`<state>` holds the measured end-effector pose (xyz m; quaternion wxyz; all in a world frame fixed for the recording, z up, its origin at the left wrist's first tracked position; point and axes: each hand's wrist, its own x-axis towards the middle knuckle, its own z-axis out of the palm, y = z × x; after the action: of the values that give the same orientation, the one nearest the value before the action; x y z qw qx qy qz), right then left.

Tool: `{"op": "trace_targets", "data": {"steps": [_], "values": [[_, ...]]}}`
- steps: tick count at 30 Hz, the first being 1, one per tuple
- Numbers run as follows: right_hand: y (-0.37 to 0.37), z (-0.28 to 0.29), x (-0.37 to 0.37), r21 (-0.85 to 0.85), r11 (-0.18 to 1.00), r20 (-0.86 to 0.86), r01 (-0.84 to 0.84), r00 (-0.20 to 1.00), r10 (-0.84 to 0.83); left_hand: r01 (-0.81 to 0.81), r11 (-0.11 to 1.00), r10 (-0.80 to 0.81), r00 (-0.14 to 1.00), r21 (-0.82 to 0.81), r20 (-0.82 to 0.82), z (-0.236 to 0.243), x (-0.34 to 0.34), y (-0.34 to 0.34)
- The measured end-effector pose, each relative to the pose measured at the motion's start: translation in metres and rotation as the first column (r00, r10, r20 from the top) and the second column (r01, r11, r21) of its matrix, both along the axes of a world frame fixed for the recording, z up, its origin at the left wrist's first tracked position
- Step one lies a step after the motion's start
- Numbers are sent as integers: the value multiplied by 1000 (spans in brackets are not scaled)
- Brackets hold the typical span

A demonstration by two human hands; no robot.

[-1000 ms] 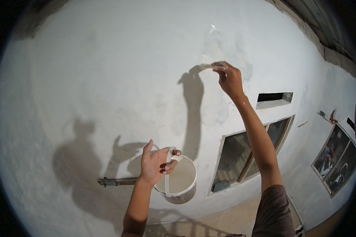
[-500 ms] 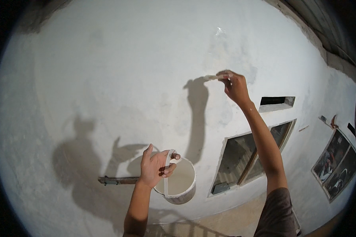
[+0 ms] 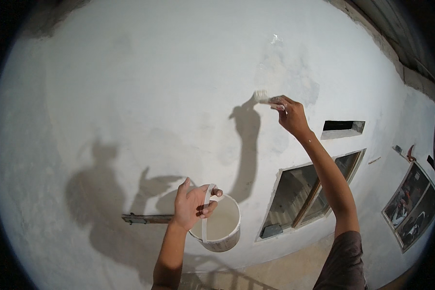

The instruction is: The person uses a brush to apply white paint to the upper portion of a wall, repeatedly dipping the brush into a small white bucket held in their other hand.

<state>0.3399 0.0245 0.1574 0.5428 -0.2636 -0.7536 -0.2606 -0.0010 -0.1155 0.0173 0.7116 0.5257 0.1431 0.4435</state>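
Note:
A paintbrush with pale, paint-coated bristles is pinched in my right hand. Its bristle end points left and up at the white wall; whether it touches the wall I cannot tell. Lower down, my left hand is turned palm up, thumb raised. The pale handle of a bucket hangs across its curled fingers. Below and beside that hand is the round white bucket, holding whitish liquid, its outside smeared. A wet, shiny patch shows on the wall above the brush.
A wooden-framed window lies below my right forearm, with a narrow vent opening above it. Farther right is a second window. A wooden bar runs behind my left wrist. Roofing crosses the upper right corner.
My right hand has turned the brush, so its bristles now show broad side on instead of edge on. The view has shifted slightly. My left hand still holds the bucket handle.

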Motion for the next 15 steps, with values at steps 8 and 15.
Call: {"op": "trace_targets", "data": {"steps": [8,15], "values": [[5,68,-4,17,999,-125,28,992,-25,-1,1000,2,1000,6,-28,-2,0,3],[16,72,0,290,952,-163,101,985,-55,-47,999,48,998,25,-36,-1,0,0]]}}
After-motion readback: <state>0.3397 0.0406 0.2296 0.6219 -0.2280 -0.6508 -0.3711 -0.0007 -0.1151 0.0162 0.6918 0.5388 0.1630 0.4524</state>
